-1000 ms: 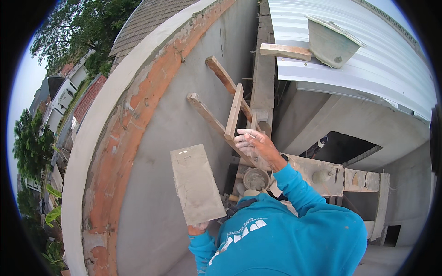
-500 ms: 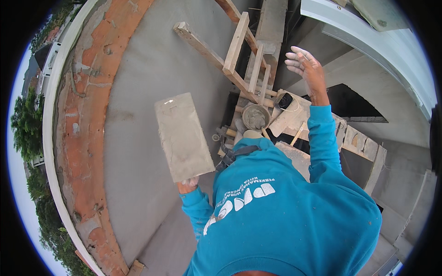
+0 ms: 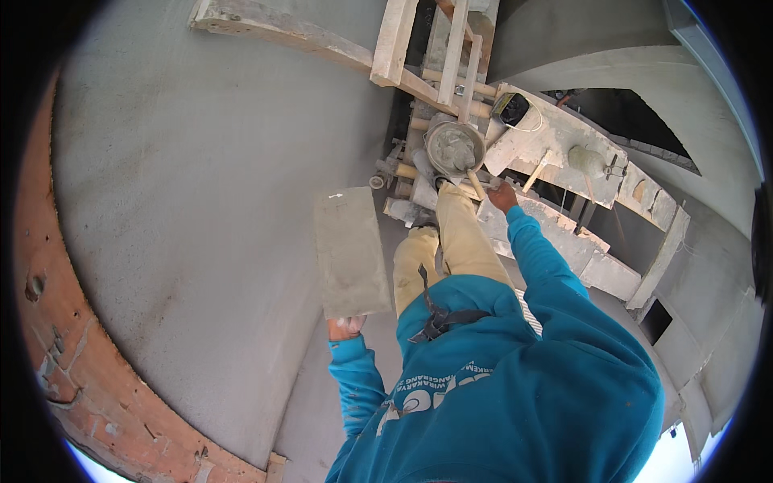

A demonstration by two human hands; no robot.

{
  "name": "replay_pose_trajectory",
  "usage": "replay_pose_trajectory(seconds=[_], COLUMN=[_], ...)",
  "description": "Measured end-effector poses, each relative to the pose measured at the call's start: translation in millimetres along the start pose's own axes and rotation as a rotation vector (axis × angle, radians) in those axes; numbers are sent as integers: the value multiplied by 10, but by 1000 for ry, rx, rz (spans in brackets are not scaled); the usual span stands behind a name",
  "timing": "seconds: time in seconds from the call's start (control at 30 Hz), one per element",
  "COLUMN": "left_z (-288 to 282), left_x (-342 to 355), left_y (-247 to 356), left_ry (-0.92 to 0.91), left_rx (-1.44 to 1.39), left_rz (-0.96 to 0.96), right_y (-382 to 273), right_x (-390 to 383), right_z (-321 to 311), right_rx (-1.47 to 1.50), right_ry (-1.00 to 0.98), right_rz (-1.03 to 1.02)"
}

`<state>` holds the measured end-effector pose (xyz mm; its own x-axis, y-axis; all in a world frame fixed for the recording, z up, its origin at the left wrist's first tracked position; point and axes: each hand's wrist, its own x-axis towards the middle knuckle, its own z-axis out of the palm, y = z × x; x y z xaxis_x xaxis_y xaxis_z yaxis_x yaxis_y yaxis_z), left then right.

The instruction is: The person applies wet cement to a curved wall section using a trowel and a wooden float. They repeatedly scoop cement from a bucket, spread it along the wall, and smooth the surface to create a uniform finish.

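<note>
My left hand (image 3: 348,325) is at the lower edge of a rectangular, cement-grey mortar hawk (image 3: 352,251), closed on it from below; most of the fingers are hidden behind the board. Low over the planks, my right hand (image 3: 503,196) is just right of a wooden handle (image 3: 476,186) that leans out of a round bucket (image 3: 481,153). Wet grey mortar (image 3: 452,150) lies in that bucket. Whether the right fingers touch the handle is too small to make out.
A wooden frame (image 3: 392,44) rises beyond the bucket. Right of it, a dark container with a wire handle (image 3: 510,109) and a trowel (image 3: 590,162) rest on scaffold planks (image 3: 555,145), with gaps between boards. A grey plastered wall (image 3: 185,201) curves along the left, edged by bare brick (image 3: 88,370).
My right hand has come down from its raised, spread position to beside the bucket. The hawk stays in my left hand, its top now smoother-looking. The view has tilted and shifted.
</note>
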<state>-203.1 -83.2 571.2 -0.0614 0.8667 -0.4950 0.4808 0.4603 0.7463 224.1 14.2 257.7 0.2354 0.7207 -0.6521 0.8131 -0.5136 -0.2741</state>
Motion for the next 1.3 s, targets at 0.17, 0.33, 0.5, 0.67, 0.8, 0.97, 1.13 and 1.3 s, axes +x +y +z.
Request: replay_pose_trajectory(seconds=[0.17, 0.33, 0.5, 0.67, 0.8, 0.97, 1.13, 1.3], left_z=[484, 738, 896, 1129, 1192, 1327, 1998, 2672], left_x=[485, 935, 1067, 1343, 1339, 1500, 2144, 2480], left_y=[-618, -880, -1420, -1373, -1402, -1672, -1820, -1392], left_ry=[-23, 60, -135, 134, 94, -75, -276, -182], left_rx=[-594, -1139, -604, -1321, -1328, -1142, -950, -1554], left_rz=[-315, -598, -521, -807, -768, -698, -425, -867], right_y=[227, 493, 637, 808, 734, 498, 394, 12], right_x=[326, 908, 1381, 1615, 1553, 1124, 207, -566], right_z=[674, 1287, 1674, 2085, 2098, 1547, 840, 251], right_rx=[-6, -56, -89, -129, -86, -47, 22, 194], right_ry=[-249, -274, -282, -344, -311, -218, -28, 312], right_rz=[155, 270, 451, 450, 338, 253, 201, -172])
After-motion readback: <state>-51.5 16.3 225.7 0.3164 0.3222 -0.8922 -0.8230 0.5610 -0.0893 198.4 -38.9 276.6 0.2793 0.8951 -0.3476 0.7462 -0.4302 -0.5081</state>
